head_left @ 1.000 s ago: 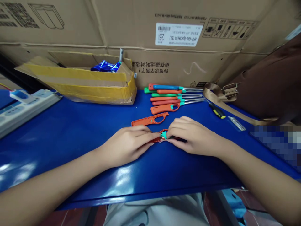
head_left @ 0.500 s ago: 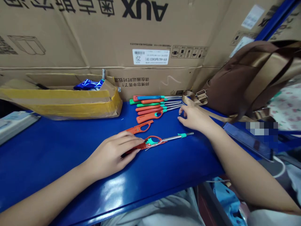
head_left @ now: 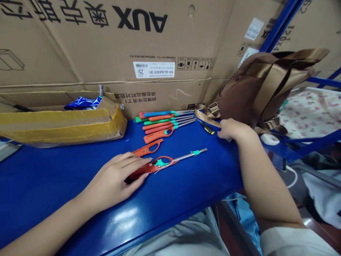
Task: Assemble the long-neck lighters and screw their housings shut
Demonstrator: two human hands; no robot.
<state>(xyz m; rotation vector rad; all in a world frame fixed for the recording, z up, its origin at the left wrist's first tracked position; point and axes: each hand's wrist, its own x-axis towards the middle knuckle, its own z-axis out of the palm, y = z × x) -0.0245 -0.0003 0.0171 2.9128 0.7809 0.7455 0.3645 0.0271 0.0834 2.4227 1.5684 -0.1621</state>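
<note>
My left hand [head_left: 117,177] grips the handle of an opened orange utility lighter [head_left: 142,170] lying on the blue tabletop. Its inner teal trigger and thin wires show, and a metal tube with a teal collar points right. The loose orange half-shell [head_left: 149,148] rests just behind it. On the right, my right hand [head_left: 230,128] is down at the table with fingers curled, beside a bag strap; what lies under the fingertips is mostly hidden. A black-and-yellow screwdriver [head_left: 207,128] lies just left of that hand. Several whole lighters [head_left: 160,134] are lined up behind the half-shell.
A yellow-taped cardboard box [head_left: 61,126] with a blue wrapper stands at the left. Behind the table rises a large carton [head_left: 101,53]. A brown bag [head_left: 239,92] sits at the right, near a white rounded object [head_left: 270,139] and a phone [head_left: 277,160].
My right hand has moved right, away from the lighter tubes to beside the bag strap, uncovering the screwdriver. The view has turned to the right. My left hand keeps its hold on the opened lighter.
</note>
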